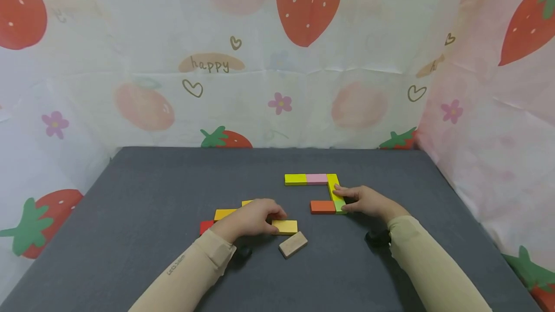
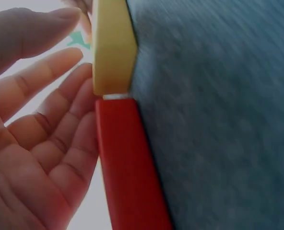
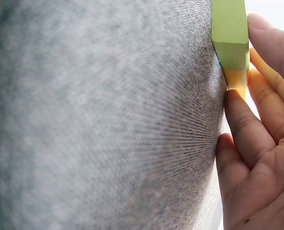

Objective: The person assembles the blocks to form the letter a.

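In the head view my left hand [image 1: 256, 218] is over a group of flat wooden blocks, its thumb beside a pale yellow block [image 1: 284, 227]. The left wrist view shows its loosely bent fingers [image 2: 65, 139] against a yellow block [image 2: 112, 52] and a red block [image 2: 132, 163]. My right hand [image 1: 368, 201] touches a joined shape of blocks, with fingers at a yellow block [image 1: 334, 183] and the thumb by a light green block [image 1: 340, 207]. An orange-red block [image 1: 323, 207] abuts the green one. A pink block [image 1: 316, 179] and a yellow-green block [image 1: 296, 180] extend left from the yellow block's top.
A plain wooden block [image 1: 293, 244] lies tilted in front of the pale yellow one. Partly hidden by the left arm are an orange-yellow block [image 1: 224, 214] and a red block's end [image 1: 205, 227]. Strawberry-printed cloth [image 1: 303, 85] hangs around the dark grey table [image 1: 151, 196].
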A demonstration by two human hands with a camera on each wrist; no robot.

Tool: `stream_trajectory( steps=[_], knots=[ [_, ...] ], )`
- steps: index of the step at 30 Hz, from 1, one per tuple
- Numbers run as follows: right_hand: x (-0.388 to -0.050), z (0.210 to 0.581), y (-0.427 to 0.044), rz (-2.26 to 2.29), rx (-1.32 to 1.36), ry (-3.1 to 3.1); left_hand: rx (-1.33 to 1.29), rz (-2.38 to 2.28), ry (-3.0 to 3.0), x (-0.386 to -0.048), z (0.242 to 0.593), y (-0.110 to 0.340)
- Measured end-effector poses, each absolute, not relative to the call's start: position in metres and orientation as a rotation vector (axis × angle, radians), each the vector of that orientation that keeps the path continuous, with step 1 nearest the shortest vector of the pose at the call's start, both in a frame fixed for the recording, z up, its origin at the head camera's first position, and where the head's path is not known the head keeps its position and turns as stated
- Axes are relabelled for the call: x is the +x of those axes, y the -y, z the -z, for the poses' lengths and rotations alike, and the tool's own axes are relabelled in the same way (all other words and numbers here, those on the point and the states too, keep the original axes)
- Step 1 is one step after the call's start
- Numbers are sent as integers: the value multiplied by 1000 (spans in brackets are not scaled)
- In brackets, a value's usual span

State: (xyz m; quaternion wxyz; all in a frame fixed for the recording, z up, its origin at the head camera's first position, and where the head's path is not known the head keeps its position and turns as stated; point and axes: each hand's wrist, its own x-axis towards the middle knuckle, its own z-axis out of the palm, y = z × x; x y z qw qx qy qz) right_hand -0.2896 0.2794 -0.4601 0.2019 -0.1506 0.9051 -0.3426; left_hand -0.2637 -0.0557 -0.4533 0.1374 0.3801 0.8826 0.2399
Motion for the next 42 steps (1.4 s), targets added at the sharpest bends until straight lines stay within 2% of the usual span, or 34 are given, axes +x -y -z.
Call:
stream_trajectory(
  steps=[7, 20, 32, 42],
  knots=[
    [-289, 461, -279, 962, -404, -2531, 1169, -571, -2601, -262, 455, 58],
    [-288, 458, -278, 982, -390, -2518, 1144, -491, -2669, -264, 454, 54],
    [-289, 458, -279, 979, -398, -2516, 898, -550, -2795, -271, 453, 36],
    [-288, 458, -278, 971, -395, -2512, 822, -475, -2824, -274, 450, 17]
  ],
)
